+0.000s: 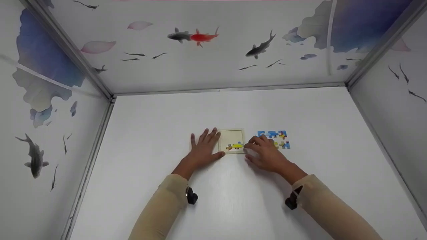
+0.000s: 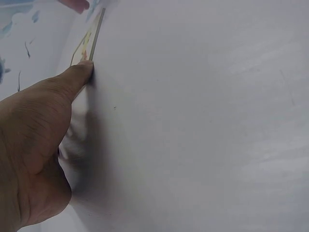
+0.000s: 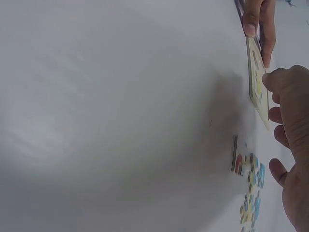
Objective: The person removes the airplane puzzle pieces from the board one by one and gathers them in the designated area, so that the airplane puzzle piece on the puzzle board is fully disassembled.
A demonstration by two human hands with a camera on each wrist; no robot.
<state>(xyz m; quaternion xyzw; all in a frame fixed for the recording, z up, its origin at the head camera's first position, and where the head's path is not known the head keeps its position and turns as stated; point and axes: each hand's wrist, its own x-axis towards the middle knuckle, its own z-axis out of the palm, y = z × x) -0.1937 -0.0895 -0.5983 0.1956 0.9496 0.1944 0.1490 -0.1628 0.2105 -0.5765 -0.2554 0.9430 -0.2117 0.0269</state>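
Observation:
In the head view, a shallow light-wood puzzle tray lies on the white table, with a few coloured jigsaw pieces in its lower right part. My left hand rests spread along the tray's left side. Its thumb touches the near edge in the left wrist view. At the tray's right edge is my right hand, its fingers loosely bent. The right wrist view shows its fingertips by the tray, with no piece visible between them. What lies under the right palm is partly hidden.
To the tray's right lie several loose jigsaw pieces, blue, yellow and red, partly covered by the right hand. White panels with painted fish enclose the table at the back and both sides.

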